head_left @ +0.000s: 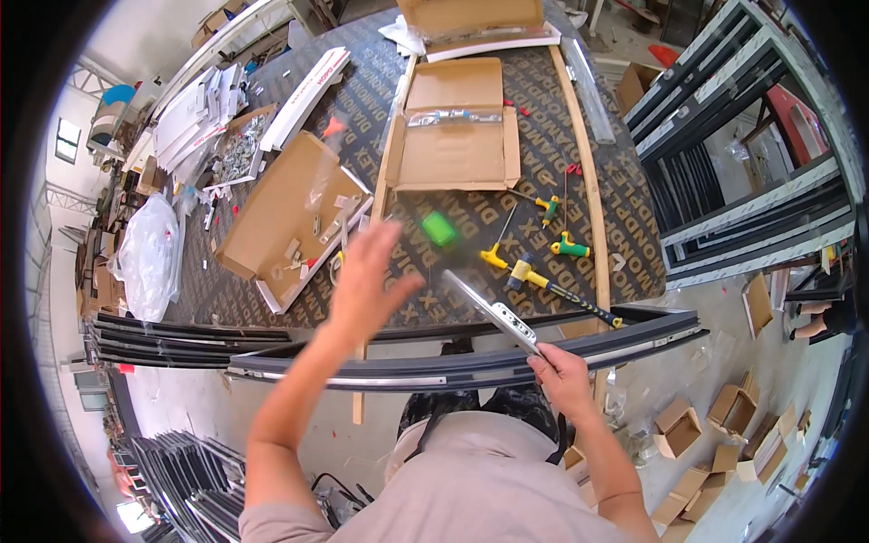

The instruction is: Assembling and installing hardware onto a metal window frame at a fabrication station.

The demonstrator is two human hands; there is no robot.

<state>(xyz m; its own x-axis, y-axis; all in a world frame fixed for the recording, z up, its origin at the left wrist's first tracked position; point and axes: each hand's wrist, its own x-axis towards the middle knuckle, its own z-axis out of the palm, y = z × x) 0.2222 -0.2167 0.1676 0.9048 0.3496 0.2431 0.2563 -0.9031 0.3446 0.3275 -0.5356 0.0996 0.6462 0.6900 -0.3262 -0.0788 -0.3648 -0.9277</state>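
Observation:
My right hand [560, 376] pinches the near end of a slim silver metal hardware bar [478, 301] with slots in its plate. That bar slants up and away over a dark window frame profile [471, 360] lying along the table's front edge. My left hand [364, 282] is raised over the table with fingers and thumb apart, holding nothing. A bright green object [440, 229], smeared by motion, appears to the right of its fingertips; its kind cannot be made out. Right of the bar lies a mallet [552, 288] with a black and yellow handle.
Green-and-yellow-handled screwdrivers [570, 245] lie near the mallet. An opened cardboard box [460, 154] stands farther back, and a cardboard tray [281, 217] of small parts lies at left. Wooden strips [584, 163] run along the table. Dark frames [760, 136] stand at right; cardboard boxes [677, 427] litter the floor.

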